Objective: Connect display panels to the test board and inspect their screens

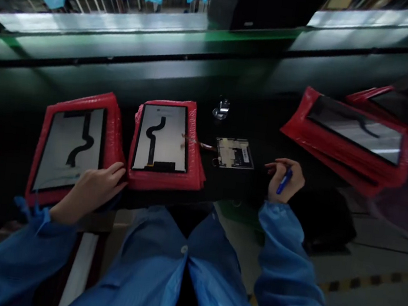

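Handling screens [172, 134] seems underway, the right hand [293, 178] gripping a pen [284, 181], the left hand [98, 184] unclear in its hold; the next move wants care.

blue pen [284, 181] in right fingers [279, 169]

place: electronics factory | seen: stacked display panels [163, 138], blue work coat [130, 273], striped floor tape [376, 280], dark bench [267, 126]

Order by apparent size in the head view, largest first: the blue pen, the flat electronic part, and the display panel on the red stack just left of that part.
1. Display panel
2. Flat electronic part
3. Blue pen, in the right hand
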Available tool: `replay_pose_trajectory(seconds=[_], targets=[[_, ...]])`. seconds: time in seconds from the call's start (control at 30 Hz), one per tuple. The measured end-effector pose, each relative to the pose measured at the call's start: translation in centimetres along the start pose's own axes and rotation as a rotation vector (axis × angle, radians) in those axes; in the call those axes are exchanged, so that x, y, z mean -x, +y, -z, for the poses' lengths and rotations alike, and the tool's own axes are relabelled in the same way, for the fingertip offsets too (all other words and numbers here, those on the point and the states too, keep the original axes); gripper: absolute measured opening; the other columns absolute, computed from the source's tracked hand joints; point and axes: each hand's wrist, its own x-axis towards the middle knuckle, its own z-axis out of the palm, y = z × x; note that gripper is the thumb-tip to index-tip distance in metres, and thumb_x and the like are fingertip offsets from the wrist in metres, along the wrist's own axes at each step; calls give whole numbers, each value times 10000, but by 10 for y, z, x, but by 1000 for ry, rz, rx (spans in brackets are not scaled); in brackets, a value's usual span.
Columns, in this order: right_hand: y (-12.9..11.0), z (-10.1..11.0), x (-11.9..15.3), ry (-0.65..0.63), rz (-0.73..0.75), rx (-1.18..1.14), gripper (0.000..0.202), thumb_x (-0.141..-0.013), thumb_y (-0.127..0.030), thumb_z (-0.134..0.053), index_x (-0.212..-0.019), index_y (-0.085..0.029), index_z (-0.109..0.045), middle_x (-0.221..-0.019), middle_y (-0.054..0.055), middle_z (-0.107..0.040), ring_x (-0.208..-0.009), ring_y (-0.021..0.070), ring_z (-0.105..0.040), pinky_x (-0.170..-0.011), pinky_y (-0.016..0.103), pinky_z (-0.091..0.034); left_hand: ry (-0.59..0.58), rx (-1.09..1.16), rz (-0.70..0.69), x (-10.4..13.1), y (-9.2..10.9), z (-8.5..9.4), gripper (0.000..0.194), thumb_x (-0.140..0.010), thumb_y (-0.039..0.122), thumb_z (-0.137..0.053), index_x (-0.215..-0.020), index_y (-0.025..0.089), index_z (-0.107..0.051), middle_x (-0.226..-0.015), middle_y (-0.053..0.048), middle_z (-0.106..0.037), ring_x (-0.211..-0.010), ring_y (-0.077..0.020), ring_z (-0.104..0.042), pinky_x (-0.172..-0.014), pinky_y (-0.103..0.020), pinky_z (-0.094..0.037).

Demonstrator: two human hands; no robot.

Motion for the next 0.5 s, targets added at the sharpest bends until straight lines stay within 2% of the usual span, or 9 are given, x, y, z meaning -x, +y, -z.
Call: replay_pose_trajectory(seconds=[0.1,0.17,0.27,0.33,0.43,0.5], targets=[[0,0,-2,-21,12,9,96,-876,-252,-466,-829,-220,-544,-610,21,-631,-470,123,-581,-485,238,-420,-74,-64,-26,-9,5,4,305,-978,196,-408,-1032,109,-696,-1246,-159,-678,-798,-261,-724,-589,-376,-514],[-6,-3,-3,-88,36,11,117,-891,-225,-450,-856,-212,-560,-641,30,-646,-498,116,-604,-506,232,-435,-117,-88,-87,-14,6,8,284,-937,139,-429,-984,101,-707,-1171,-172,-693,-844,-275,-720,-627,-377,-514],[-29,-14,-3,-281,110,6,94,-887,-228,-551,-946,-196,-617,-759,57,-708,-650,138,-684,-625,250,-503,-182,-97,-172,-26,3,10,257,-892,110,-477,-920,80,-731,-1004,-184,-717,-893,-315,-715,-673,-388,-511],[-49,-25,1,-453,181,-6,219,-852,-240,-645,-1067,-200,-628,-906,70,-741,-785,171,-714,-714,286,-539,-210,-107,-179,-34,-1,10,248,-895,141,-506,-916,60,-740,-936,-195,-722,-898,-346,-716,-676,-396,-504],[-74,-45,11,-712,305,-32,460,-798,-239,-717,-1237,-214,-581,-1153,83,-715,-961,225,-702,-838,379,-563,-259,-130,-171,-42,-8,10,277,-928,180,-495,-917,60,-745,-914,-204,-733,-865,-355,-724,-658,-390,-493],[-82,-53,18,-812,356,-39,490,-808,-236,-707,-1276,-218,-562,-1219,90,-687,-1041,250,-677,-896,429,-557,-292,-132,-180,-42,-12,10,304,-951,189,-462,-922,75,-743,-923,-200,-738,-848,-342,-730,-646,-379,-490]])
